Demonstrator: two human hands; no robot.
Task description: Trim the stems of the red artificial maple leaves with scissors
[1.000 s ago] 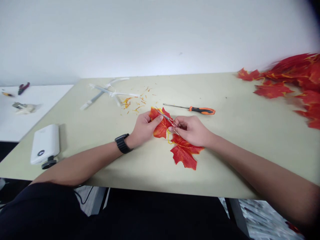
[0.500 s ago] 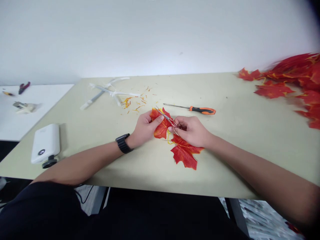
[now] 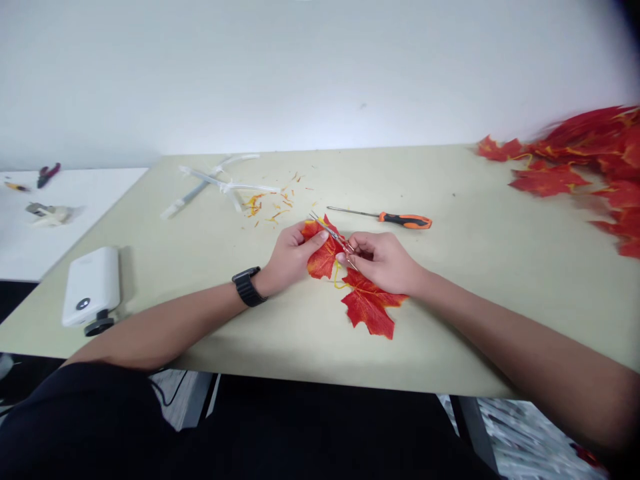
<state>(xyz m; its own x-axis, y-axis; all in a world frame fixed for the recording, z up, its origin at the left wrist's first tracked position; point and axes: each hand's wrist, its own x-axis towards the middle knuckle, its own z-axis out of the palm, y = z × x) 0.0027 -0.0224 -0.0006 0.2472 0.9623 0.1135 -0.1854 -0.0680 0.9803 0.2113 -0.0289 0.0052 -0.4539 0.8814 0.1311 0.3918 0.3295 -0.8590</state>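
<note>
In the head view, the left hand (image 3: 289,262) pinches a red-orange, maple-shaped artificial leaf (image 3: 323,257) above the beige table (image 3: 280,347), while the right hand (image 3: 387,261) grips small silver metal scissors (image 3: 330,232) across it; because the blades lie near the left thumb, a slip could nick skin or split the leaf.

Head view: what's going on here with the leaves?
The left hand holds a red maple-shaped leaf, and the right hand grips small scissors, whose blades lie over that leaf. A second leaf is partly under the right hand. Beyond the hands, a screwdriver and orange-yellow scraps lie on the table. More red leaves are heaped at the far right.
</note>
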